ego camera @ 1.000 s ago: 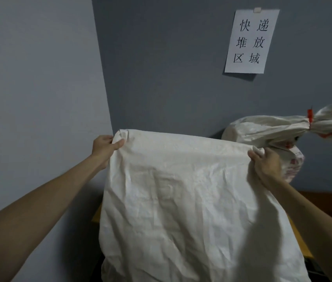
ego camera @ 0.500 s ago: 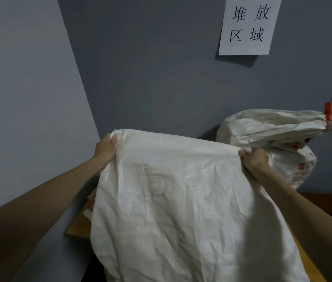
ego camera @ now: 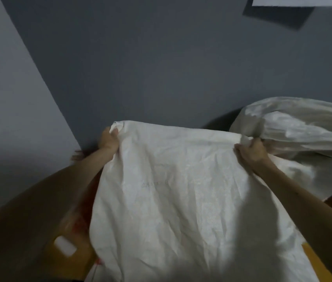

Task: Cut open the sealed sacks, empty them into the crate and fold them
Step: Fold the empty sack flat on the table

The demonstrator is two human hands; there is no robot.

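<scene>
An empty white woven sack (ego camera: 177, 192) is stretched flat between my hands, its far edge raised and the rest sloping down toward me. My left hand (ego camera: 109, 140) grips the sack's far left corner. Fingers of my right hand (ego camera: 250, 151) curl round the far right corner. Behind the right corner lies a full white sack (ego camera: 303, 129) on its side. The stretched sack hides whatever is beneath it, and no crate can be made out.
A brown cardboard box (ego camera: 75, 249) with a white label lies below the sack's left edge. Grey walls meet in a corner at the back left. A white paper sheet (ego camera: 295, 1) hangs on the far wall at the top right.
Both hands have lowered the sack's far edge while keeping their grips. The view has tilted down, so the paper sign slid to the top edge and the box at lower left came into sight.
</scene>
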